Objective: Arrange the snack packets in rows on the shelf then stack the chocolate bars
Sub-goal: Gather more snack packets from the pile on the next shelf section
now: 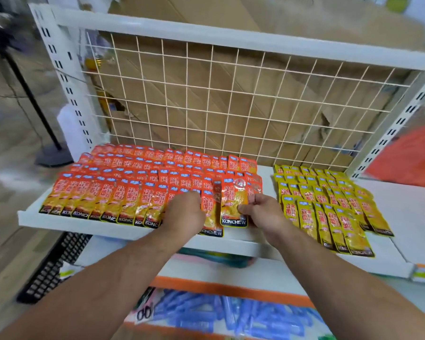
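Several rows of orange snack packets [123, 182] cover the left part of the white shelf [260, 244]. Rows of yellow snack packets [329, 207] lie on its right part. My right hand [260, 212] pinches the lower edge of one orange packet [232, 204] at the right end of the front row. My left hand [184, 212] lies knuckles-up on the front-row packets just to the left, its fingers curled down onto them. No chocolate bars are in view.
A white wire grid [231, 101] backs the shelf, with cardboard behind it. White slotted uprights [64, 77] frame both sides. A lower shelf holds blue items [226, 315]. A black crate [52, 268] sits at the lower left, a black stand [35, 99] beyond it.
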### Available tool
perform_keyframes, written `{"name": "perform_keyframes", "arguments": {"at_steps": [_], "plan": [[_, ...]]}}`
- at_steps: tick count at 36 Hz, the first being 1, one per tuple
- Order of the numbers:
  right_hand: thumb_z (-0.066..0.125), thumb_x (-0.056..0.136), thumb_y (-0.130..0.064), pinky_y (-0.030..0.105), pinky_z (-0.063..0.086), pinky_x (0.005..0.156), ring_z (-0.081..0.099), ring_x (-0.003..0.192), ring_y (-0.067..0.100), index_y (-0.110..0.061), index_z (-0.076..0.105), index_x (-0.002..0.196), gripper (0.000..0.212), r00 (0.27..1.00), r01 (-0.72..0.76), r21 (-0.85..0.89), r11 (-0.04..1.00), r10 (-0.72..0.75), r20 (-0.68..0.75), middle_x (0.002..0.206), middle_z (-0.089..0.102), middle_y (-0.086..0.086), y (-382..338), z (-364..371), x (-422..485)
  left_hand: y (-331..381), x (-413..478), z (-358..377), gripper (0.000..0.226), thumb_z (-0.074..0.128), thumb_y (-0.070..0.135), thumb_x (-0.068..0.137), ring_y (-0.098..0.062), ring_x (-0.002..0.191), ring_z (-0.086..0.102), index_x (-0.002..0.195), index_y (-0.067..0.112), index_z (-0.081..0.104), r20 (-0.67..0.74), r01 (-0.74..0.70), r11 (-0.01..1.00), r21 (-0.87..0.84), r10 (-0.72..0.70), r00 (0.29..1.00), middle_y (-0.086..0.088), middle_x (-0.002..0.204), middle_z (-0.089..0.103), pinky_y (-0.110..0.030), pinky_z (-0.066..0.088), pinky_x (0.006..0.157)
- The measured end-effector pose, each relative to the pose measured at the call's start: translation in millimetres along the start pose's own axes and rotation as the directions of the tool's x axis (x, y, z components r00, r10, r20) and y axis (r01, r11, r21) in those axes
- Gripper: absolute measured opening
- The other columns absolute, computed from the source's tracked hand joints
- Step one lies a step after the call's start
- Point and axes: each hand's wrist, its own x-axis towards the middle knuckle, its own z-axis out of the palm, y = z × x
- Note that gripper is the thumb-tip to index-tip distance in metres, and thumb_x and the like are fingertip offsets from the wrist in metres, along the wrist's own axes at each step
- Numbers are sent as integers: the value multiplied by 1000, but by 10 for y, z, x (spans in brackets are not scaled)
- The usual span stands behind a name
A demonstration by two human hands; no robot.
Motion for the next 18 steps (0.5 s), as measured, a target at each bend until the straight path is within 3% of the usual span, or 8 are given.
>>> {"name": "perform_keyframes", "arguments": {"at_steps": [2,5,9,11,15,18], "plan": [[67,85,8,24,51,55,62,62,22,-12,52,75,27,1000,-25,23,999,25,-3,78,65,15,24,17,-41,-28,-18,-18,23,60,11,90,-23,77,63,111,11,66,-14,-14,1000,-17,14,1000,-7,95,69,-34,53,65],[65,87,9,21,48,45,63,61,20,-11,52,81,24,999,-51,32,998,51,-3,79,65,13,52,27,-74,-51,-25,-76,24,60,22,93,-19,76,59,115,17,65,-96,-36,999,-9,35,995,-1,97,68,-29,43,58],[67,87,6,21,46,45,62,50,14,-12,49,83,26,999,-38,-51,998,38,7,74,59,14,63,45,-80,-52,-13,-124,28,59,25,93,-22,92,55,120,17,65,-211,-127,992,-8,123,970,-3,108,63,-32,46,70],[67,87,6,20,42,41,62,53,19,-14,47,78,29,999,-42,-77,996,44,18,70,56,12,90,70,-60,-44,-23,-144,31,59,25,92,-25,104,55,121,17,65,-245,-157,988,4,153,957,-3,114,64,-35,48,81],[68,87,3,23,42,43,62,68,28,-15,49,78,28,998,-31,-158,987,40,50,74,56,13,129,121,-19,-5,-95,-180,33,58,27,92,-26,112,52,123,19,64,-263,-157,986,53,166,950,-1,121,64,-38,44,92],[69,84,2,28,43,43,59,57,26,-15,49,74,29,998,-15,-257,966,29,49,76,63,20,128,137,8,15,-169,-202,36,59,28,92,-25,116,53,126,18,63,-264,-132,990,54,141,954,-1,124,64,-41,45,98]]}}
